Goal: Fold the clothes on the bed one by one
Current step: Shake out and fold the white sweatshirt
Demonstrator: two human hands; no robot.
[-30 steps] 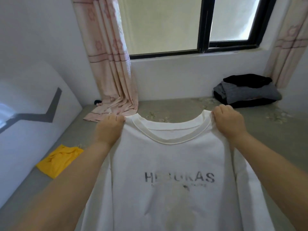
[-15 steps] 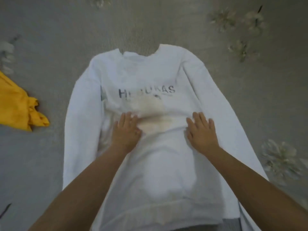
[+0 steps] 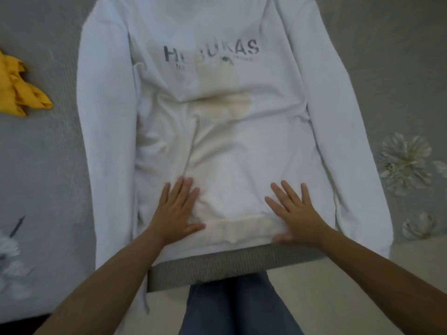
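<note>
The white sweatshirt (image 3: pixel 217 131) lies front-up on the grey bed (image 3: pixel 43 165), printed lettering facing me, its hem at the near bed edge and its neck end running out of view at the top. My left hand (image 3: pixel 176 213) rests flat on the lower body panel just above the hem band, fingers straight and slightly spread, holding nothing. My right hand (image 3: pixel 294 212) rests flat on the same panel, on the other side of the garment's centre line, fingers likewise straight and spread, thumb touching the hem band. Both sleeves lie alongside the body panel, the cuffs hanging over the bed edge. Soft creases remain in the middle of the sweatshirt, around a pale yellowish stain below the lettering. Handling judgement: the fabric appears thick, soft and limp — it should drape, hold no shape of its own and slide little on the bed cover. Flat palms suit the smoothing; for the fold, I would take hold at a sleeve's shoulder seam and at the hem corner on the same side, so the panel turns over as one piece without bunching. A yellow garment (image 3: pixel 21 88) lies well apart from the sweatshirt, beyond its left sleeve — it waits its turn.
</note>
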